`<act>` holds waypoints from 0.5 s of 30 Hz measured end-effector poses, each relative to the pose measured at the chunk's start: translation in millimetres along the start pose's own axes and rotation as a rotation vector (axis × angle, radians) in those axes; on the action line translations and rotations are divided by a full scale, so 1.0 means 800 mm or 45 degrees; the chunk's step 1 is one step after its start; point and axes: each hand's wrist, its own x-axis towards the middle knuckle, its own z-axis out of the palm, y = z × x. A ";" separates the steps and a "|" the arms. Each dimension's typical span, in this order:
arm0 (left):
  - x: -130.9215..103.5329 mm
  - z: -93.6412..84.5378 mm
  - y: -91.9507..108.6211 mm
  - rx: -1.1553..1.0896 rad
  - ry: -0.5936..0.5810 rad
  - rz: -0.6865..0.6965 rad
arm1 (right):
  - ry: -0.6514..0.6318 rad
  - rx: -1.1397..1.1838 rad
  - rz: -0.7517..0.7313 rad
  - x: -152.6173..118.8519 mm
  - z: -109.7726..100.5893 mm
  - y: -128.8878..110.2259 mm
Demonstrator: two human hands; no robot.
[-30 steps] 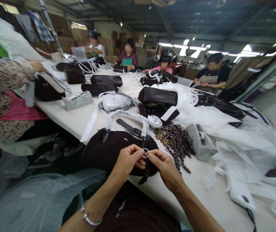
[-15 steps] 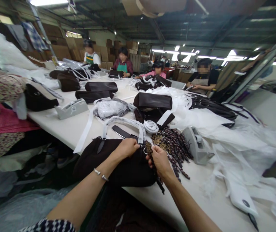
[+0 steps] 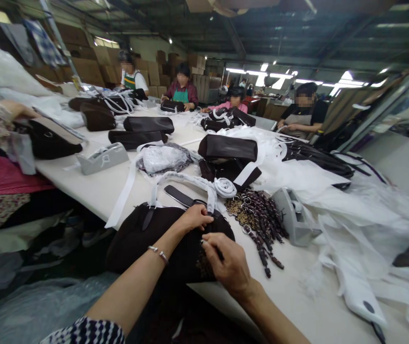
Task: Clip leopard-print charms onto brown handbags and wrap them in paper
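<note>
A dark brown handbag (image 3: 136, 253) lies at the table's near edge, its handle (image 3: 186, 178) wrapped in white. My left hand (image 3: 196, 218) is closed in a pinch at the foot of the handle; its fingertips cover exactly what they grip there. Just below and to the right, my right hand (image 3: 227, 262) pinches the metal top of a bag charm (image 3: 203, 265). The charm's leopard-patterned part hangs dimly against the bag front, partly hidden by my fingers. To the right lies a pile of similar charms (image 3: 258, 215) with rings and dark braided strands.
Grey tape dispensers stand right (image 3: 292, 217) and left (image 3: 104, 159). Behind the handbag are more dark bags (image 3: 227, 147), a plastic-wrapped bundle (image 3: 164, 160) and a white roll (image 3: 225, 188). White wrapping (image 3: 308, 174) covers the right side. Several people work around the table (image 3: 89, 191).
My right hand has moved down and left with the charm, away from the left fingertips and across the bag front. The left hand stays at the handle's foot. The view has shifted slightly.
</note>
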 end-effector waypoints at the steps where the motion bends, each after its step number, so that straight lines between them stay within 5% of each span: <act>1: -0.001 -0.001 0.001 -0.035 -0.017 0.016 | 0.118 0.026 0.156 0.005 0.000 0.001; 5: -0.003 -0.005 0.003 -0.161 -0.099 0.067 | 0.274 0.203 0.580 0.029 0.000 0.015; 15: -0.020 -0.007 0.000 -0.309 -0.121 0.167 | 0.413 0.052 0.732 0.054 0.016 0.059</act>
